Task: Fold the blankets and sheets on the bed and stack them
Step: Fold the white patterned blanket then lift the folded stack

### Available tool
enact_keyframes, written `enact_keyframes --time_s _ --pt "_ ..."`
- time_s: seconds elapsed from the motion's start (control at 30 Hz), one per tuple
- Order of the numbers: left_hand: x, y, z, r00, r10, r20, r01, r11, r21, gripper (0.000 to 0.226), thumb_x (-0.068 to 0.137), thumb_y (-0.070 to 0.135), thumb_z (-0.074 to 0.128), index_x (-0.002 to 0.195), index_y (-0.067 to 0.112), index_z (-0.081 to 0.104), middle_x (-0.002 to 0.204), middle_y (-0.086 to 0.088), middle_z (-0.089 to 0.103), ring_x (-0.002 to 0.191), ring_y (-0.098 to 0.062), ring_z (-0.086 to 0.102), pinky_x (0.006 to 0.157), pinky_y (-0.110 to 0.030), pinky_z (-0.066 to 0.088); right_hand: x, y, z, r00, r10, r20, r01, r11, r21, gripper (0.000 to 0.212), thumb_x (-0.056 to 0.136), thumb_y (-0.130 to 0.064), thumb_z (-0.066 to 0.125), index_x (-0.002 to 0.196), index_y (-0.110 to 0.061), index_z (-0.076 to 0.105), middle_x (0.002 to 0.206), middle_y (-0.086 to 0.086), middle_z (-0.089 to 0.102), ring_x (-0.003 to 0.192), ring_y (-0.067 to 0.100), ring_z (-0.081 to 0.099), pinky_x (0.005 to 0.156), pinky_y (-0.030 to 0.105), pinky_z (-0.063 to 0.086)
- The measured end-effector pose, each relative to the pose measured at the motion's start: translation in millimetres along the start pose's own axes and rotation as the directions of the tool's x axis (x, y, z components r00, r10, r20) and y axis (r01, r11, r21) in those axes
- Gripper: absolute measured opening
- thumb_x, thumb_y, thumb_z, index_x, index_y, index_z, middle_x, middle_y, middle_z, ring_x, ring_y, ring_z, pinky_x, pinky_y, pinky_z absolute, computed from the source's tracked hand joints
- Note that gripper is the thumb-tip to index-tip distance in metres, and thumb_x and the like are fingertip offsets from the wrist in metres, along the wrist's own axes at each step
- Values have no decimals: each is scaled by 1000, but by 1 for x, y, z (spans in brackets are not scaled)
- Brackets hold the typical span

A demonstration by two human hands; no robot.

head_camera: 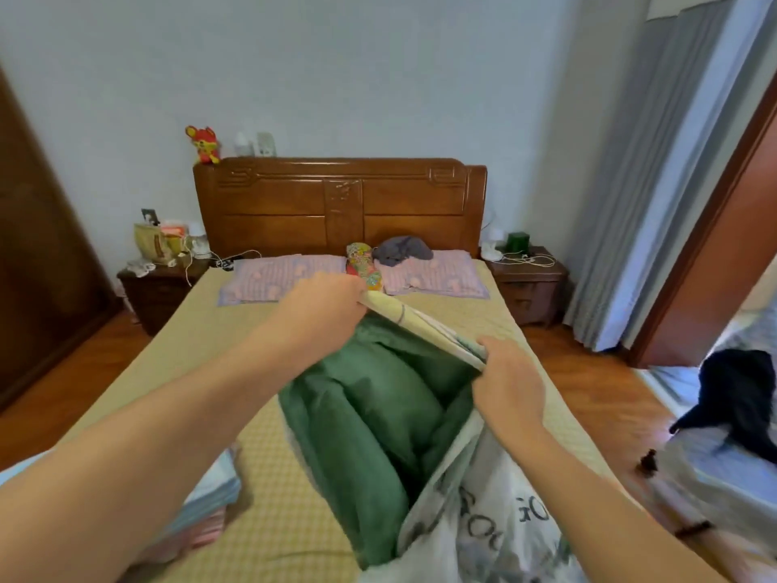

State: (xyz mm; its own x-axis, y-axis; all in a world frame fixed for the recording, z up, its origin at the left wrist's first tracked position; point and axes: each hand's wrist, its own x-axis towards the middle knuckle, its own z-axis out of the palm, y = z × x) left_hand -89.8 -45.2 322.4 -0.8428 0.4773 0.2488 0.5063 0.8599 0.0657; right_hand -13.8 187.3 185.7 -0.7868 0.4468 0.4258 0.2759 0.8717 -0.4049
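A quilt with a green inner side (370, 418) and a white printed outer side (496, 523) hangs lifted over the middle of the bed (269, 490). My left hand (323, 307) grips its top edge at the far corner. Further along the same edge, nearer to me, my right hand (511, 385) grips it too. The edge runs taut between both hands. A folded pale blue and pink pile (210, 498) lies at the bed's near left, partly hidden by my left forearm.
Two pink pillows (273, 279) lie at the wooden headboard (340, 204), with a floral cushion (363, 265) and grey cloth (401, 248) between them. Nightstands (529, 284) flank the bed. A dark garment (740, 393) lies on a surface at right.
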Motion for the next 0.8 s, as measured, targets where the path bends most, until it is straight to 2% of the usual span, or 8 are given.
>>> enact_keyframes --time_s 0.13,0.2,0.3,0.4,0.5,0.6,0.7,0.8 --pt "-15 -64 8 978 171 121 -174 985 12 33 94 55 62 92 22 59 80 5 62 78 -22 61 67 -36 49 32 89 -35 970 230 76 -196 928 -316 21 83 -8 50 97 -14 65 99 13 60 90 37 58 73 40 52" --pt "-13 -102 9 966 155 208 -184 975 127 47 84 73 54 92 27 55 77 13 55 70 -9 52 67 -34 47 73 119 -81 930 366 -43 -360 877 -318 24 79 -12 48 93 -8 67 96 21 63 90 42 62 80 46 55" --pt "0 -148 8 996 -42 -79 55 982 180 27 92 54 61 91 28 53 87 -2 65 76 -27 62 70 -42 56 131 110 -155 914 247 -321 -328 917 -228 22 78 -2 51 93 -3 68 94 28 65 89 49 63 82 54 56" --pt "16 -155 24 879 -393 -271 392 918 -61 12 94 25 58 103 16 57 107 -22 61 96 -48 60 80 -53 53 156 49 -181 890 135 -436 -170 985 -42 36 87 -4 40 114 -13 62 114 27 64 106 47 58 91 51 49" --pt "16 -127 64 808 -586 -61 579 809 -99 55 92 35 66 138 16 41 143 -26 37 132 -49 38 106 -59 37 129 11 -140 993 95 -66 -108 968 -225 30 89 -16 41 114 -13 57 117 27 61 103 46 58 83 46 46" --pt "-10 -77 112 894 -404 193 441 868 -229 89 88 47 74 156 25 21 158 -21 24 145 -43 27 118 -56 29 78 4 -97 857 116 502 199 824 -531 30 90 -15 50 116 -10 63 118 17 65 95 34 61 78 36 49" --pt "-47 -9 131 969 -9 247 170 749 -640 112 81 46 82 162 32 7 166 -5 17 152 -23 19 122 -39 22 48 -11 -81 675 -131 726 424 874 -237 21 95 -17 55 115 -16 60 118 10 64 107 31 61 78 34 45" --pt "-66 51 123 947 269 173 6 525 -851 112 79 33 85 160 34 8 149 19 42 135 3 43 110 -21 38 17 -38 -70 583 -452 675 356 889 288 21 87 -27 72 102 -27 57 103 -4 63 91 15 60 77 34 47"
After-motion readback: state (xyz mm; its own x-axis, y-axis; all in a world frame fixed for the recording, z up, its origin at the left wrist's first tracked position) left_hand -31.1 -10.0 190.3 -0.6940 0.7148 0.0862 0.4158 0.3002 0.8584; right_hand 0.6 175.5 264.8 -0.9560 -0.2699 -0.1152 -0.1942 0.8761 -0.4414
